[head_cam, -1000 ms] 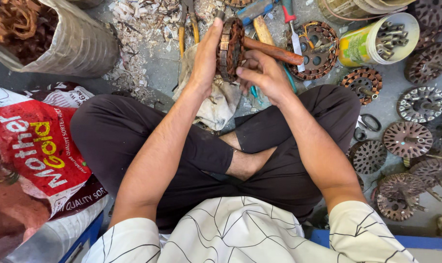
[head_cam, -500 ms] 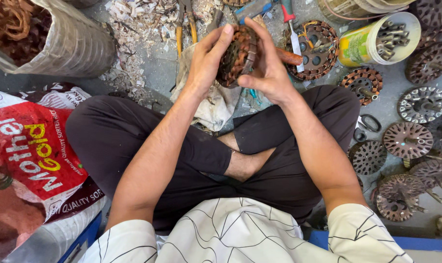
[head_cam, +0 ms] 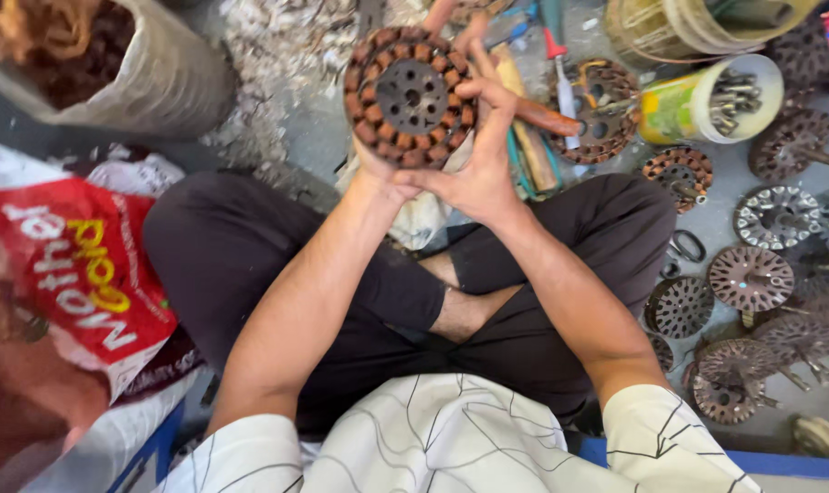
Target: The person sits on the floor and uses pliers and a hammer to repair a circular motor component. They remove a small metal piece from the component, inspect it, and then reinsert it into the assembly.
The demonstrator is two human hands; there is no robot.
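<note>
A person sits cross-legged on the floor [head_cam: 295,137] and holds a round motor stator [head_cam: 411,97] up in front of the knees, its flat face turned toward the camera, showing a ring of copper-brown windings around a dark centre disc with holes. The left hand [head_cam: 378,169] cups the stator from below and behind, its grip closed around the lower left rim. The right hand [head_cam: 483,155] clasps the right edge, fingers [head_cam: 485,87] curled over the windings and pressing on them. Both grips are closed on the same piece. Far left stands a woven sack [head_cam: 149,78] filled with brown wire scrap. To the right of the hands a yellow-green tub [head_cam: 697,100] holds metal bolts, and more stators [head_cam: 752,278] lie scattered across the floor at right. A red printed bag [head_cam: 76,274] lies at the near left.
</note>
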